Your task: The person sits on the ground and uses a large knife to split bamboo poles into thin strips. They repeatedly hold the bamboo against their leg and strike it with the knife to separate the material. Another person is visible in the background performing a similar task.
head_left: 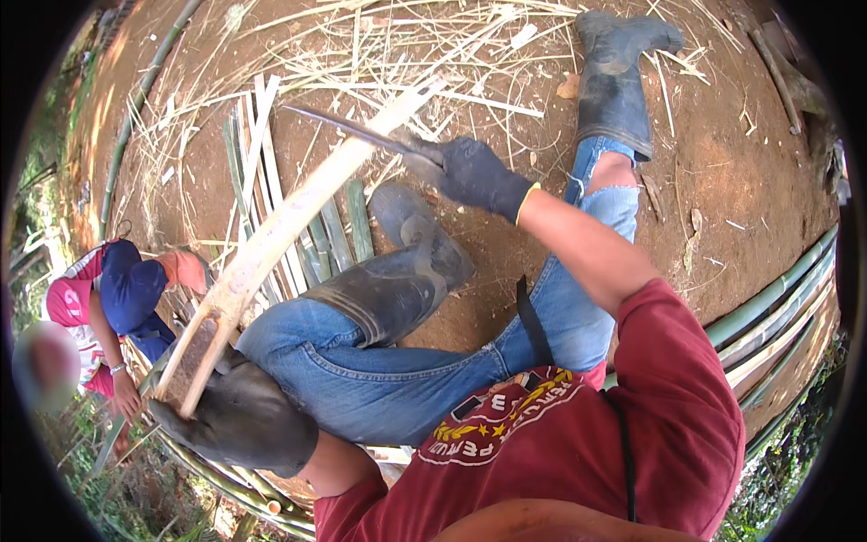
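Observation:
My left hand (244, 415), in a dark glove, is closed around the near end of a long split bamboo piece (289, 221). The pale inner side of the bamboo faces up, with a brownish hollow near the hand. It slants away to the upper right, passing over my bent leg. In its dark glove, my right hand (479, 176) grips the handle of a long knife (339, 124). The blade lies across the far part of the bamboo and points left; whether it touches the surface I cannot tell.
Shavings (406, 45) litter the brown ground ahead. Cut bamboo strips (334, 230) lie beyond my bent leg in its rubber boot (388, 294). Another person (131, 289) crouches at the left. Bamboo poles (768, 312) lie at the right, and a green pole (135, 108) at the far left.

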`<action>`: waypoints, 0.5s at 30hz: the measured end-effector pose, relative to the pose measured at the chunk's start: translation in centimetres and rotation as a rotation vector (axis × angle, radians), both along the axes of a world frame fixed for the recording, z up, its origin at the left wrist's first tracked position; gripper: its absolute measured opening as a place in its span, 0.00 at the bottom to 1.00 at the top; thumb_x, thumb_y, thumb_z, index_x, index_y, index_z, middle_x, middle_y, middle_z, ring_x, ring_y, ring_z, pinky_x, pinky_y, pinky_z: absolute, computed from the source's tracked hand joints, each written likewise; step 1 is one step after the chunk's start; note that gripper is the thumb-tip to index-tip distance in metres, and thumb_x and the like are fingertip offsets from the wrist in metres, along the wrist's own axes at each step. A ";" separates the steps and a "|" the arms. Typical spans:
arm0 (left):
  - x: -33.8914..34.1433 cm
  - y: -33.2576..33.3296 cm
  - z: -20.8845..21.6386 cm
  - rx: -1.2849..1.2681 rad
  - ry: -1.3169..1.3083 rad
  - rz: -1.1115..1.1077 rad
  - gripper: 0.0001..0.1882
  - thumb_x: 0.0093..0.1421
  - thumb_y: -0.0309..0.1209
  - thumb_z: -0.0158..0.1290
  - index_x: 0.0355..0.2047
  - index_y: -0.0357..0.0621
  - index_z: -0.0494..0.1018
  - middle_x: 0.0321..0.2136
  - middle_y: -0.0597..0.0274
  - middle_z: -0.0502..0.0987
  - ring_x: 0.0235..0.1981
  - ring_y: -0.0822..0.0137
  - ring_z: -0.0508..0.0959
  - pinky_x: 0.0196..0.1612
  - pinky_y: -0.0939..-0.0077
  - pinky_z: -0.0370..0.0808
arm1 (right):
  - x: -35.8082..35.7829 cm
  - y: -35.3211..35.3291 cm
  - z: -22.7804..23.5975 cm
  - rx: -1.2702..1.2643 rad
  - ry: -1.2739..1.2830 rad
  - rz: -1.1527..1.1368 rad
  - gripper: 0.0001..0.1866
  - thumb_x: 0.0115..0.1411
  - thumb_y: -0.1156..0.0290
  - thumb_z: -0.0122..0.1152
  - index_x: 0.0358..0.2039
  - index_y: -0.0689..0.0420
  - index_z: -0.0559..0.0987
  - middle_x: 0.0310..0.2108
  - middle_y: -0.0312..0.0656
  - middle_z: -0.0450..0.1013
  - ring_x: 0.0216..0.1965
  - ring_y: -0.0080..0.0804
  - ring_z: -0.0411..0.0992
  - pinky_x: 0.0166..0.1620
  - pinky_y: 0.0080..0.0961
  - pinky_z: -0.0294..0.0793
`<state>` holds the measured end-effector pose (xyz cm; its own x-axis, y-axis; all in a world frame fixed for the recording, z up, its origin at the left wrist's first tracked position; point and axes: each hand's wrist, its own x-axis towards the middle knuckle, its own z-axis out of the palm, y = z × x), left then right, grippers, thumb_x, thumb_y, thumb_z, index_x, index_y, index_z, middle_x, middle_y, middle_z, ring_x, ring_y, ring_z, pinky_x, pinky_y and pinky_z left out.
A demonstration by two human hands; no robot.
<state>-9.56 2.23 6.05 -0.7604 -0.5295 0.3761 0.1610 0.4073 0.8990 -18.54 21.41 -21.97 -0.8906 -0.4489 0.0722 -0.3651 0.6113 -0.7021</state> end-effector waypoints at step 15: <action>0.0 -0.6 -1.1 -0.061 -0.060 0.028 0.41 0.67 0.52 0.28 0.63 0.22 0.57 0.58 0.33 0.67 0.59 0.47 0.70 0.58 0.56 0.76 | 3.0 0.2 0.9 -0.048 0.117 0.152 0.31 0.65 0.66 0.52 0.68 0.48 0.61 0.49 0.53 0.76 0.34 0.48 0.79 0.41 0.39 0.81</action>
